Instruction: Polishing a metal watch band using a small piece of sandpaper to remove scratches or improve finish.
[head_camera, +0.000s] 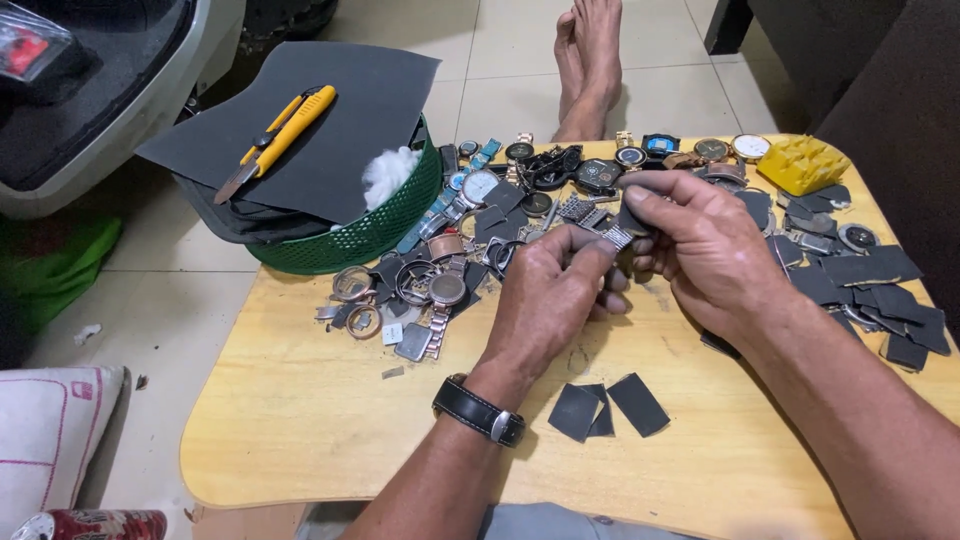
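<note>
Head view: we pinch a metal watch band (612, 237) between our left hand (545, 300) and right hand (700, 245), both clamped on it, a dark abrasive scrap pressed to it; the rubbing looks midway. It sits at our fingertips, above the wooden table (300, 420), many watches (560, 170) untouched beyond

Bright, even indoor light, sharp focus (soft shadows, slight edge distortion)

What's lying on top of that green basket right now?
A dark sheet covers the green basket, with a yellow utility knife on it. White cotton shows at the rim; the rest inside is hidden.
</note>
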